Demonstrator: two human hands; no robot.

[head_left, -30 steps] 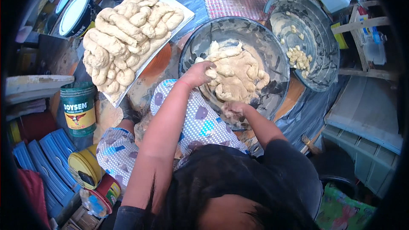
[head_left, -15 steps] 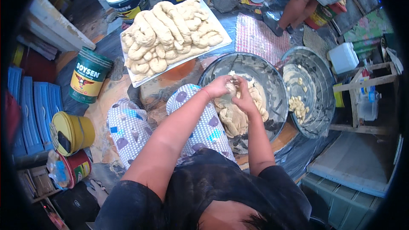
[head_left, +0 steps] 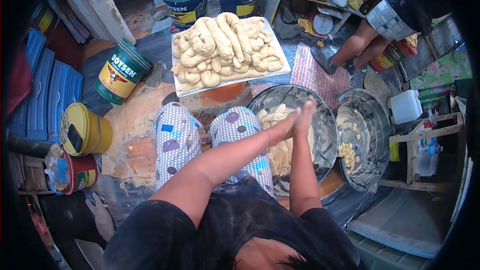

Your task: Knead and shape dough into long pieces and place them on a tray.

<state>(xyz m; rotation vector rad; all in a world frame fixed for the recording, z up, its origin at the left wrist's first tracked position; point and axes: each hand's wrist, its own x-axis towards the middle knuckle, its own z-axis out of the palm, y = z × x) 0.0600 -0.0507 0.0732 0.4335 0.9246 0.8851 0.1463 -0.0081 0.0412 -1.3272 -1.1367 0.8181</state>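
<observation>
Hands, against the frame half a second earlier: left hand and right hand, then curled toward each other, are now straightened and set palm to palm; the view has shifted too, so the black basin sits lower in it.
Palm work: judged to be rubbing or rolling between the palms; best done with both palms flat and parallel, pressure light and even, strokes short and opposed, so that soft dough is neither flattened nor torn.
Working place: keeping the palms over the black basin should let loosened bits drop back inside it.
Fingers: extended and close together, pointing up and away from the body, not clenched; whether a piece of dough is held between the palms cannot be told.
Dough mass: in the black basin, below the apparently raised fingers, showing left of the left hand and between the forearms.
Small dough pieces: in the second basin, right of the fingers and well apart.
Dough ropes: heaped on the white tray, beyond the knees, left of the fingers and untouched.
</observation>
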